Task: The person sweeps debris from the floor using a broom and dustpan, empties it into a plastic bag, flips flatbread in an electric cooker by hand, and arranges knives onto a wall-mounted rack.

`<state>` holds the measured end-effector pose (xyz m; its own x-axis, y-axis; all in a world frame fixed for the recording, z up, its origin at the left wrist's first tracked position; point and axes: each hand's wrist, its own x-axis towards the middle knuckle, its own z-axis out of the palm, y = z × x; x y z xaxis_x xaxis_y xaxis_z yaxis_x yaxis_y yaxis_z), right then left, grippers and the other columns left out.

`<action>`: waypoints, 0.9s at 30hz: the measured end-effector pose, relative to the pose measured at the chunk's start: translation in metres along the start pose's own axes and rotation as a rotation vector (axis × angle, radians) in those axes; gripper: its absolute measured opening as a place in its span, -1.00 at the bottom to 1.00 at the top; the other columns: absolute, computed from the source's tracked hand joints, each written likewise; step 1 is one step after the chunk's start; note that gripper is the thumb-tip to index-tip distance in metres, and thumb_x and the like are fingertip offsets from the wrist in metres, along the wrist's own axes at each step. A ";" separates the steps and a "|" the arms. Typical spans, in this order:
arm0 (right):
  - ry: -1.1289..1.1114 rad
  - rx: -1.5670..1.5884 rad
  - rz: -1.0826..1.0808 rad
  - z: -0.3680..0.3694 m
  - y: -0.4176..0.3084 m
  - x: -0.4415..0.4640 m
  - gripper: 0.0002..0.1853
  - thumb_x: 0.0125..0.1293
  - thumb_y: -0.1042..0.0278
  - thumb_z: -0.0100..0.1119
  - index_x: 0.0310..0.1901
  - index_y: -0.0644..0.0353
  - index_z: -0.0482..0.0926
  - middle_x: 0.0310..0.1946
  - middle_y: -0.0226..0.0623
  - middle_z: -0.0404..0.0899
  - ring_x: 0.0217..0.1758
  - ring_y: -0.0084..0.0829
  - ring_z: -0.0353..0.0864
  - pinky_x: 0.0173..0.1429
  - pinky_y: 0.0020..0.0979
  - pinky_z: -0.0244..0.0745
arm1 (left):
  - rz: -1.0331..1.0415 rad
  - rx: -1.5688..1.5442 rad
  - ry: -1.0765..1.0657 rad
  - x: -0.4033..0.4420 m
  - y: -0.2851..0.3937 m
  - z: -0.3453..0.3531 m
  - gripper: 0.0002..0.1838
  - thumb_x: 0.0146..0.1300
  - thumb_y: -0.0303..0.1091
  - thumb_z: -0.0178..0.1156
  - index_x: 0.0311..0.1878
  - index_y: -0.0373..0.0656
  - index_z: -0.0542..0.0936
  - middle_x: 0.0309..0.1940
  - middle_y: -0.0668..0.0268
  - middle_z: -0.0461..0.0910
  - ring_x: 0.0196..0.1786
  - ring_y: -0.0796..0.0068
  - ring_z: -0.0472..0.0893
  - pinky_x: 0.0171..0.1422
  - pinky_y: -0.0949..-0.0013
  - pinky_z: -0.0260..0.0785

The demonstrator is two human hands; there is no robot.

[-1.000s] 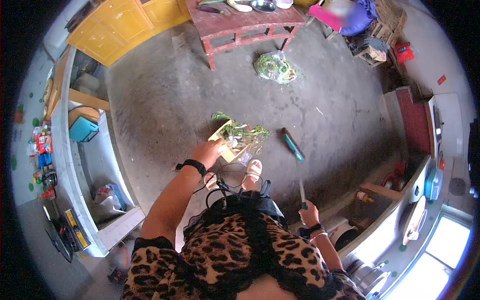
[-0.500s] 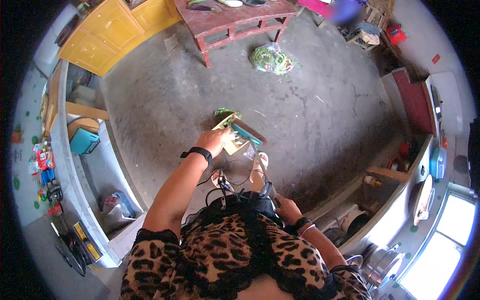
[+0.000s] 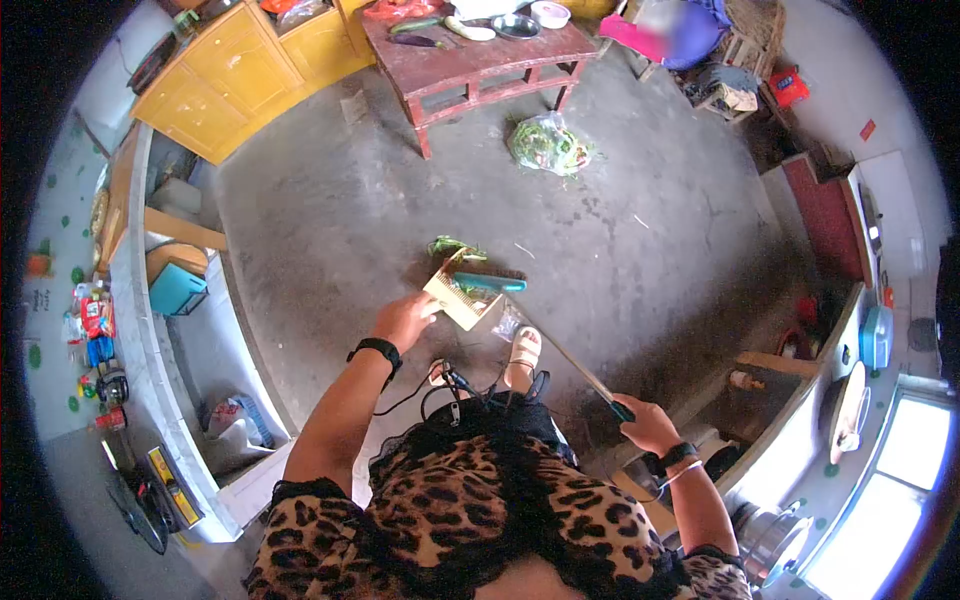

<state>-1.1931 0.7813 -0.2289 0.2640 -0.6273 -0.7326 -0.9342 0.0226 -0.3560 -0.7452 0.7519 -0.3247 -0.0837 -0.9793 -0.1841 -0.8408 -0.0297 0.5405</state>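
My left hand (image 3: 404,322) grips the edge of a yellow plastic basket (image 3: 460,303), tilted low over the floor in front of my feet. My right hand (image 3: 648,428) is closed round the green-ended handle of a brush (image 3: 490,282). Its teal head lies across the basket's far side, bristles facing away from me. Green leafy scraps (image 3: 455,246) lie on the floor just beyond the basket. A piece of clear plastic (image 3: 506,322) is beside its right edge, near my sandal.
A red table (image 3: 480,62) bearing vegetables and bowls stands ahead. A clear bag of greens (image 3: 548,145) lies on the floor near it. Yellow cabinets (image 3: 225,75) stand at the far left, with counters along both sides. A cable hangs at my waist.
The brush head has moved left from the open floor to the basket. The basket now tilts differently, and the long greens seen over it earlier no longer stick out to the right.
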 end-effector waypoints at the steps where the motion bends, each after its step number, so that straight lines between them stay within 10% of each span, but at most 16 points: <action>1: 0.023 0.028 0.043 -0.004 0.003 -0.003 -0.39 -0.04 0.42 0.03 0.18 0.02 0.36 -0.26 0.07 0.58 -0.16 0.03 0.57 -0.02 -0.11 0.46 | -0.007 -0.002 0.004 -0.004 -0.003 0.000 -0.67 0.12 -0.23 0.22 -0.12 -0.20 0.46 -0.25 0.03 0.56 -0.17 -0.01 0.55 -0.12 0.07 0.39; 17: 0.293 -0.228 -0.237 0.019 -0.073 0.218 -0.60 0.11 0.33 0.01 0.05 0.03 0.40 -0.27 0.01 0.58 -0.15 0.07 0.55 -0.11 -0.02 0.47 | -0.155 0.170 -0.074 -0.041 -0.008 -0.007 -0.69 0.12 -0.08 0.16 -0.16 -0.04 0.48 -0.25 0.21 0.58 -0.19 0.08 0.56 -0.19 0.06 0.39; 27: 0.144 -0.414 -0.251 0.015 -0.043 0.141 -0.70 0.13 0.39 -0.03 -0.07 0.13 0.48 -0.25 -0.02 0.60 -0.17 0.02 0.58 -0.08 -0.07 0.51 | -0.180 0.017 -0.002 -0.037 -0.007 0.005 -0.69 0.15 -0.10 0.16 -0.19 -0.13 0.48 -0.31 0.05 0.56 -0.20 -0.04 0.54 -0.15 0.02 0.36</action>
<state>-1.1118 0.7033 -0.3255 0.4841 -0.6757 -0.5560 -0.8707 -0.4348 -0.2297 -0.7382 0.7893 -0.3256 0.0676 -0.9580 -0.2787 -0.8513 -0.2011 0.4846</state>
